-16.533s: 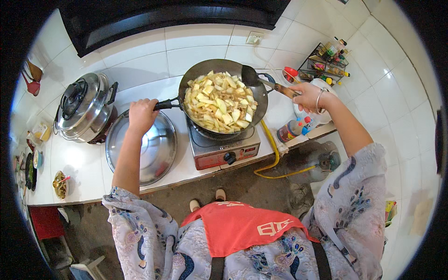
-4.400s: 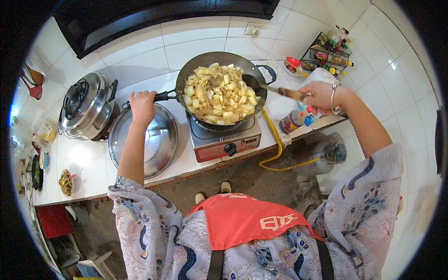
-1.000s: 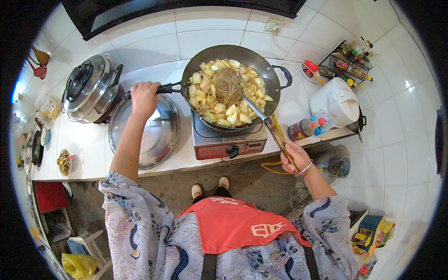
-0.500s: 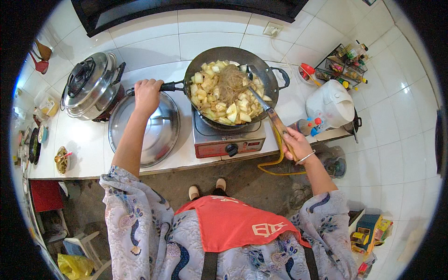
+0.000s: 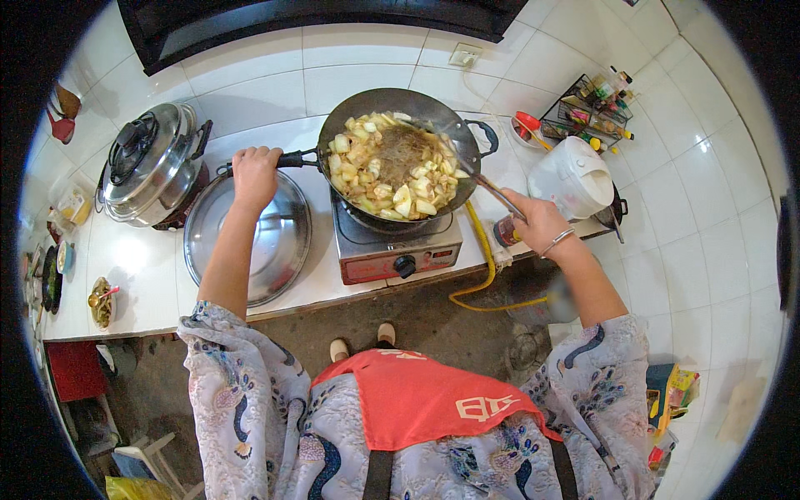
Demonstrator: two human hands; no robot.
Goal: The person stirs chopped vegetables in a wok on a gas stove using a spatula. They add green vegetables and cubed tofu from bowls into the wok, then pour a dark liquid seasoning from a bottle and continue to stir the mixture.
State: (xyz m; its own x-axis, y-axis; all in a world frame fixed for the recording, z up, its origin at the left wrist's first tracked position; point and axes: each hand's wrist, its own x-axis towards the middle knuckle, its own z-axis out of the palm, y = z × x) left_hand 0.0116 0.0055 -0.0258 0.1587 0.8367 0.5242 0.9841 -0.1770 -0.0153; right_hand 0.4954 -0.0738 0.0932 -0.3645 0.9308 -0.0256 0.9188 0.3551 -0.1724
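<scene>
Cooking station from above. A dark wok [image 5: 379, 98] sits on the single-burner stove [image 5: 367, 250], which stands on the white-tiled counter [image 5: 146, 287]. The left hand [image 5: 255, 177] is closed around the wok's long handle [image 5: 295, 158]; the right hand [image 5: 537, 223] is wrapped around the shaft of a spatula [image 5: 500, 200], whose working end reaches into the wok's right side and is too blurred to make out. A domed steel lid [image 5: 279, 250] lies beside the stove, partly beneath the left forearm.

Handling: the wok, being broad and well filled, is probably heavy, rigid and hot at the rim; its black grip is the sensible hold, and the loop handle [image 5: 493, 133] opposite offers a second one for lifting. The spatula should be light and stiff, best held along the shaft, well away from the pan. The pale chunks [image 5: 421, 200] look soft and wet, hence slippery and easily broken; the brownish mass [image 5: 400, 154] among them appears soft and may cling, suiting slow turning from underneath.
</scene>
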